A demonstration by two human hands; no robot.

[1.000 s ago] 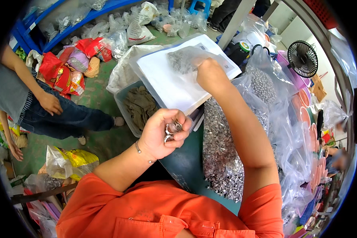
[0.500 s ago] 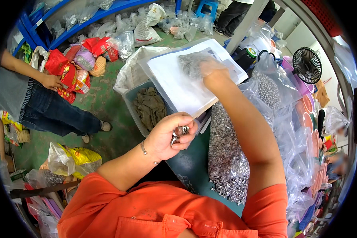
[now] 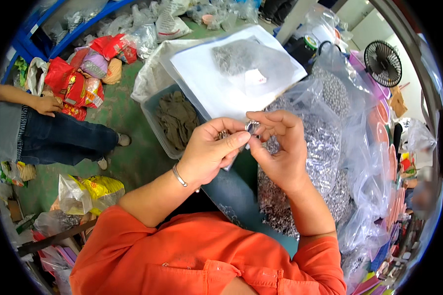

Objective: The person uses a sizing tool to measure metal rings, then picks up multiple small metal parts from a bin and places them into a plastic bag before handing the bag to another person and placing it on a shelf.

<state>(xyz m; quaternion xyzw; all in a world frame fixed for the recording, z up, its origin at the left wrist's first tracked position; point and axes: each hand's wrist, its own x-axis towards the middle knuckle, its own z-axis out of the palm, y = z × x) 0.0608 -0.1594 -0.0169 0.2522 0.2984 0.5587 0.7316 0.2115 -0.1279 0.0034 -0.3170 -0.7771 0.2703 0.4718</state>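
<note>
In front of my chest, my left hand (image 3: 209, 152) is closed with a small shiny metal ring (image 3: 251, 128) pinched at its fingertips. More silvery metal pieces (image 3: 223, 134) show among its curled fingers, partly hidden. My right hand (image 3: 283, 147) meets it there, index finger and thumb closed around the same ring. Just beyond the hands, a clear plastic bag (image 3: 236, 56) of small grey pieces lies on white sheets in a plastic sleeve (image 3: 221, 96). A small white label (image 3: 255, 77) rests on that bag.
A large heap of shiny metal pieces (image 3: 275, 201), partly under clear bags, covers the table to the right. Left of the sheets stands a grey bin (image 3: 155, 132) with a brown cloth (image 3: 176, 118). A black fan (image 3: 382, 64) is far right; another person (image 3: 49, 128) stands left.
My right hand has left the bag on the sheets and come back to my left hand. The ring is now held up between both hands' fingertips, and the label on the bag shows.
</note>
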